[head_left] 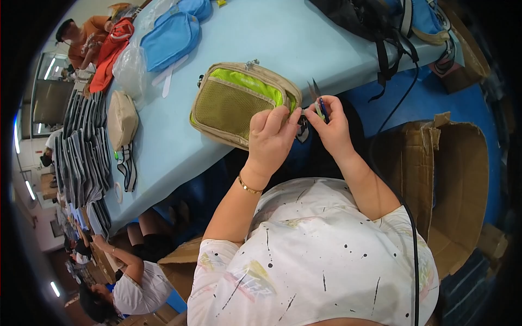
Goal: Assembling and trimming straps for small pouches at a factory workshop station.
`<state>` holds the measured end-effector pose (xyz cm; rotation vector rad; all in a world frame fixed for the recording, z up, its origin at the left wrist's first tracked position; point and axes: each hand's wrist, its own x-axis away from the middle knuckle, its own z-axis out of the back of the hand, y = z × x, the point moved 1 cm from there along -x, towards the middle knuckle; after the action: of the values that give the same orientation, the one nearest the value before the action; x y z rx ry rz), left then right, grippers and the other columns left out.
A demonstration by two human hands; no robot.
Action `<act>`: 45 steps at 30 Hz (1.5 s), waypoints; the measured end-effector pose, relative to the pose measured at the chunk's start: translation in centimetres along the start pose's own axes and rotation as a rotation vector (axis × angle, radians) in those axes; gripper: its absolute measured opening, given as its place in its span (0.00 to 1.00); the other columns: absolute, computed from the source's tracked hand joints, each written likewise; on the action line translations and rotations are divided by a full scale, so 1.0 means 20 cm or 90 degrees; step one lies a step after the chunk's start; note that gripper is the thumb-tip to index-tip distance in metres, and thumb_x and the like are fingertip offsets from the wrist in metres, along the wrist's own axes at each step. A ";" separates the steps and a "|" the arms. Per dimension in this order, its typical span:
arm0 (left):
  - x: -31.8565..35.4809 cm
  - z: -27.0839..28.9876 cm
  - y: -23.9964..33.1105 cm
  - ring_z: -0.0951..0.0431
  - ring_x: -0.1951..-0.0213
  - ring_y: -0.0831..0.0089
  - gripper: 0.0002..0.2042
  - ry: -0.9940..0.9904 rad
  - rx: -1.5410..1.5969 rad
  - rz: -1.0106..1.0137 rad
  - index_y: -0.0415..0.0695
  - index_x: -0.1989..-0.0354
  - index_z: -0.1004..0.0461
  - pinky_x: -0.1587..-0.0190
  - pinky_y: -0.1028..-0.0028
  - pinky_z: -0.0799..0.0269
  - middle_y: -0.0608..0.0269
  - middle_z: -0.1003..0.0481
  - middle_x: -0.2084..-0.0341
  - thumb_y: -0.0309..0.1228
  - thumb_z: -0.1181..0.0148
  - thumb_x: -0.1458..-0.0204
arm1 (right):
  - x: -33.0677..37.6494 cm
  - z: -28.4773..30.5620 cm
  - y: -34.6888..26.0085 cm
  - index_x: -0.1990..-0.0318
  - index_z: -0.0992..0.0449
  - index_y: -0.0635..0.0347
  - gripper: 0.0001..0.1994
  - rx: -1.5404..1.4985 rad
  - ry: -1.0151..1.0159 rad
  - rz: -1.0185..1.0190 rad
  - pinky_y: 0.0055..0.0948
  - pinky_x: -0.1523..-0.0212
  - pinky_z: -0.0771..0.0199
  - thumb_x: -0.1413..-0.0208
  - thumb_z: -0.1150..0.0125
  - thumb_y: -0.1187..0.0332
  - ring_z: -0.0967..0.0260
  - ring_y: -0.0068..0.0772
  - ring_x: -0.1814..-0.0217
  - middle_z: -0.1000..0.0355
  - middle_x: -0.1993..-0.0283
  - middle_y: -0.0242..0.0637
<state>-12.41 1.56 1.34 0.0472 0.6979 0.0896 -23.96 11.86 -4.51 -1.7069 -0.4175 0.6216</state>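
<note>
A tan and lime-green bag [234, 106] with a mesh front pocket lies on the light blue table cover, close to its near edge. My left hand [270, 136] is at the bag's right end, its fingers pinched together at the bag's edge by the strap. Just to the right, my right hand [330, 126] is closed around small dark-handled scissors [321, 106], their pointed blades facing up and away. Its thumb and forefinger meet close to my left fingertips. Whatever fine piece lies between the fingertips is too small to make out. A dark strap end [303, 130] hangs below them.
Blue bags [173, 41] and clear plastic lie at the table's far left, near a beige pouch [123, 120] and a stack of grey pieces [81, 146]. Black straps [383, 51] hang over the right edge. An open cardboard box [451, 190] stands at my right. Other people work at left.
</note>
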 end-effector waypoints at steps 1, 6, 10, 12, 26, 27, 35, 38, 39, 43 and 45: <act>0.00 -0.01 -0.01 0.31 0.61 0.66 0.18 -0.002 0.001 0.000 0.49 0.59 0.22 0.58 0.69 0.35 0.67 0.31 0.62 0.29 0.34 0.62 | -0.01 -0.01 0.00 0.56 0.36 0.63 0.18 -0.027 -0.007 -0.006 0.21 0.63 0.29 0.49 0.34 0.68 0.33 0.19 0.64 0.30 0.64 0.32; -0.04 0.02 -0.14 0.30 0.63 0.66 0.17 0.054 0.021 0.021 0.48 0.62 0.21 0.57 0.70 0.35 0.66 0.28 0.65 0.29 0.31 0.65 | -0.11 -0.06 0.03 0.55 0.36 0.65 0.21 0.083 -0.031 -0.020 0.25 0.60 0.29 0.48 0.35 0.62 0.31 0.23 0.62 0.28 0.64 0.36; -0.11 0.09 -0.24 0.30 0.61 0.63 0.13 0.068 0.054 0.066 0.44 0.66 0.23 0.57 0.68 0.33 0.65 0.27 0.64 0.26 0.32 0.64 | -0.14 -0.13 -0.05 0.55 0.36 0.65 0.20 0.067 -0.059 -0.057 0.25 0.60 0.29 0.47 0.36 0.61 0.30 0.25 0.62 0.27 0.63 0.38; -0.11 0.10 -0.22 0.30 0.61 0.63 0.12 0.066 0.032 0.090 0.43 0.67 0.23 0.57 0.68 0.33 0.65 0.26 0.64 0.26 0.33 0.63 | -0.15 -0.14 -0.05 0.55 0.36 0.64 0.20 0.058 -0.077 -0.043 0.25 0.60 0.29 0.47 0.36 0.61 0.29 0.25 0.61 0.26 0.63 0.37; -0.04 0.08 -0.25 0.29 0.60 0.63 0.02 0.117 0.072 0.124 0.42 0.68 0.28 0.54 0.69 0.34 0.64 0.24 0.65 0.22 0.42 0.50 | -0.09 -0.07 -0.29 0.51 0.26 0.57 0.19 0.430 -0.122 0.145 0.24 0.69 0.29 0.50 0.35 0.62 0.29 0.28 0.70 0.26 0.68 0.34; -0.04 0.07 -0.26 0.29 0.60 0.63 0.02 0.117 0.073 0.123 0.42 0.68 0.28 0.54 0.69 0.34 0.64 0.24 0.65 0.22 0.42 0.50 | -0.09 -0.07 -0.29 0.51 0.25 0.56 0.19 0.506 -0.123 0.214 0.25 0.72 0.29 0.51 0.35 0.61 0.29 0.31 0.73 0.27 0.70 0.34; -0.04 0.05 -0.29 0.29 0.62 0.61 0.02 0.102 0.116 0.139 0.42 0.67 0.29 0.55 0.67 0.34 0.63 0.24 0.67 0.24 0.45 0.49 | -0.05 -0.08 -0.30 0.51 0.25 0.55 0.19 0.587 -0.146 0.336 0.25 0.79 0.33 0.50 0.37 0.60 0.33 0.31 0.79 0.31 0.75 0.31; -0.04 0.04 -0.28 0.28 0.62 0.61 0.03 0.113 0.049 0.107 0.43 0.67 0.29 0.57 0.67 0.33 0.64 0.24 0.67 0.23 0.45 0.49 | -0.05 -0.09 -0.30 0.51 0.25 0.54 0.18 0.594 -0.150 0.356 0.26 0.79 0.33 0.50 0.37 0.60 0.33 0.32 0.79 0.32 0.76 0.31; -0.04 0.03 -0.28 0.28 0.62 0.61 0.03 0.113 0.049 0.108 0.43 0.67 0.29 0.57 0.67 0.33 0.64 0.24 0.67 0.23 0.45 0.49 | -0.06 -0.10 -0.30 0.52 0.25 0.54 0.18 0.601 -0.148 0.369 0.26 0.79 0.33 0.50 0.37 0.60 0.33 0.32 0.79 0.32 0.76 0.31; -0.05 0.03 -0.29 0.28 0.63 0.61 0.03 0.125 0.029 0.095 0.43 0.67 0.29 0.58 0.67 0.33 0.64 0.24 0.67 0.23 0.45 0.50 | -0.10 -0.12 -0.35 0.56 0.24 0.55 0.17 0.620 -0.151 0.387 0.27 0.79 0.31 0.52 0.37 0.60 0.31 0.32 0.78 0.32 0.76 0.29; -0.04 0.02 -0.29 0.28 0.63 0.61 0.03 0.125 0.032 0.095 0.43 0.67 0.29 0.58 0.67 0.33 0.64 0.24 0.67 0.23 0.45 0.50 | -0.11 -0.13 -0.36 0.58 0.24 0.55 0.15 0.654 -0.193 0.384 0.27 0.79 0.30 0.53 0.37 0.60 0.30 0.33 0.78 0.31 0.77 0.29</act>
<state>-12.35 -4.36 1.80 0.1407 0.8924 0.2219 -23.70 10.24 3.26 -0.7150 0.2305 1.2690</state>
